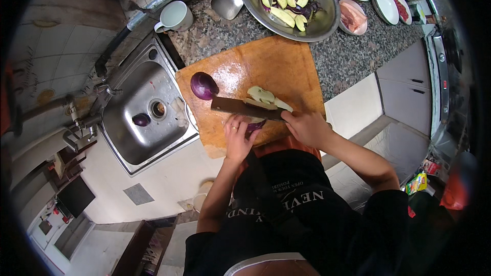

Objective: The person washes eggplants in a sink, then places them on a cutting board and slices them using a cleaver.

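Note:
My right hand [308, 129] grips the handle of a cleaver [238, 107], whose broad dark blade lies across the wooden cutting board [286, 56]. With bent fingers my left hand [239, 135] holds down a purple-skinned eggplant piece [254, 125], close to the near side of the blade. That piece is partly hidden by my fingers and the cleaver. Just beyond the blade are pale cut eggplant slices [261, 94], one leaning against the steel. A larger glossy purple eggplant piece [204, 86] rests at the board's left, beyond the blade's tip.
A steel bowl [327, 13] of pale eggplant wedges [282, 17] stands beyond the board. Right of it are a bowl of raw meat [353, 18] and white dishes [384, 5]. A mug [175, 16] and a scoop [227, 3] sit left. The sink [120, 135] holds a purple piece [141, 119].

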{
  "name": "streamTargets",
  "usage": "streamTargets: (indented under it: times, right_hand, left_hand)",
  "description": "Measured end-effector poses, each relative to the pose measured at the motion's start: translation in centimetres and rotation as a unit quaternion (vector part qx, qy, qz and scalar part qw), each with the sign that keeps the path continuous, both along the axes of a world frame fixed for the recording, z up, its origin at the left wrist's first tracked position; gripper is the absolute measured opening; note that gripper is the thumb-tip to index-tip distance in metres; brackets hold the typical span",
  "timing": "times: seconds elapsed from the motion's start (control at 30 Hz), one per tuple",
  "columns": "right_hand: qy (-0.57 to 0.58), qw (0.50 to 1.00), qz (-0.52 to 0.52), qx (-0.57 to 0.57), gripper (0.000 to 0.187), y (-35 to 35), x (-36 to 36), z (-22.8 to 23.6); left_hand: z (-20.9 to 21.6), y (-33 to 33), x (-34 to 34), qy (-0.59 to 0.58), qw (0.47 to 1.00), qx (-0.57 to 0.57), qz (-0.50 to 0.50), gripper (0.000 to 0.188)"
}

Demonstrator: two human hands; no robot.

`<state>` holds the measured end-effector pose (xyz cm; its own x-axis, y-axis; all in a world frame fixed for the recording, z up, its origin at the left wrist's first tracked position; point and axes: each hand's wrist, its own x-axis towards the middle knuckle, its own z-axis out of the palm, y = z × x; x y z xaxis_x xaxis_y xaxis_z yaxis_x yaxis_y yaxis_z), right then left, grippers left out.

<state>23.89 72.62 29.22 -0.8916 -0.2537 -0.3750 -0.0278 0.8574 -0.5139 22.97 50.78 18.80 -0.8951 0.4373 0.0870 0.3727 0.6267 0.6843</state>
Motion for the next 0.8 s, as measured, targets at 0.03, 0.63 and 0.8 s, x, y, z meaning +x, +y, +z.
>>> streamTargets:
  times: [0.03, 0.63, 0.8]
  right_hand:
    - [0.018, 1.0, 0.003, 0.007, 0.009, 0.1, 0.3, 0.1]
    - [-0.201, 0.815, -0.326, -0.435, 0.017, 2.5, 2.9, 0.6]
    - [-0.157, 0.805, -0.415, -0.393, 0.012, 5.4, 4.9, 0.1]
  left_hand:
    - [0.0, -0.1, 0.2, -0.005, 1.0, -0.002, 0.011, 0.039]
    - [2.3, 2.6, -6.5, -0.639, 0.498, 0.585, -0.031, 0.042]
    - [2.8, 4.1, -8.2, -0.353, 0.925, 0.133, -0.043, 0.025]
